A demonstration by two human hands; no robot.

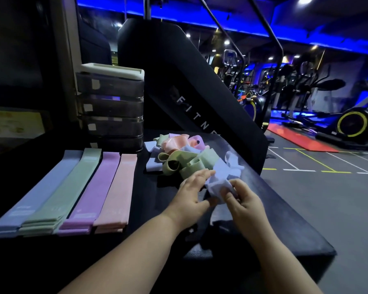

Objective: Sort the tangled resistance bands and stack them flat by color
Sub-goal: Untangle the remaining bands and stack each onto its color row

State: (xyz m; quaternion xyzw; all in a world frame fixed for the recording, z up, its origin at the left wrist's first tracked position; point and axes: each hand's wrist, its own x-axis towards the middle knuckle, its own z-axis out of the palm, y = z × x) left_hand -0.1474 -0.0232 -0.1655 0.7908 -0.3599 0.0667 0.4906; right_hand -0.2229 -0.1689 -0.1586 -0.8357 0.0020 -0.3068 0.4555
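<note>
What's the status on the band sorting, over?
One blue band held in left hand and right hand. Four flat stacks at left: blue, green, purple, pink. Behind, tangled pile unsorted.

Dark gym floor [319, 200], blue ceiling lights [263, 30]

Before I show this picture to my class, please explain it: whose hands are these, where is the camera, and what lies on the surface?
There is no machine here. A person works with bare hands, and the single picture comes from a camera worn on their head, looking forward and down. On the dark table four flat stacks of bands lie side by side: the blue stack, green stack, purple stack and pink stack. To their right sits a tangled pile of mixed colours. The left hand and right hand hold a crumpled blue band between them at the pile's near edge. A drawer unit stands behind.
</note>
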